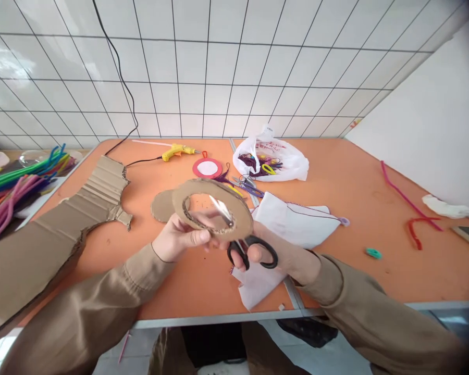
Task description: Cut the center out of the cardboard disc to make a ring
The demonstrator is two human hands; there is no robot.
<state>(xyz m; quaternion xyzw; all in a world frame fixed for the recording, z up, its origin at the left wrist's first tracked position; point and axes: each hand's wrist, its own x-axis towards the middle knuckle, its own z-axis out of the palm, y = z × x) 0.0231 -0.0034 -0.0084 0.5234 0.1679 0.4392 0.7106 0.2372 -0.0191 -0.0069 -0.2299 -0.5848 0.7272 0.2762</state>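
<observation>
A cardboard ring (240,211) is held up over the table, tilted toward me, with a rough inner edge. My left hand (180,237) pinches its lower left side, thumb in front. Black-handled scissors (272,255) are in my right hand (266,245), its thumb and fingers through the loops. The scissor blades show inside the ring's opening, by its right inner edge. Behind the ring, to the left, a rounded cardboard piece (164,204) lies on the table. White cloth (297,219) with dark stitched edging lies under and beyond my right hand.
A large torn cardboard sheet (42,250) covers the left side. At the back are a yellow glue gun (177,151), a red-rimmed disc (207,168), more scissors (250,185) and a plastic bag of yarn (293,164). Pipe cleaners (19,198) lie far left; red ones (418,232) lie right.
</observation>
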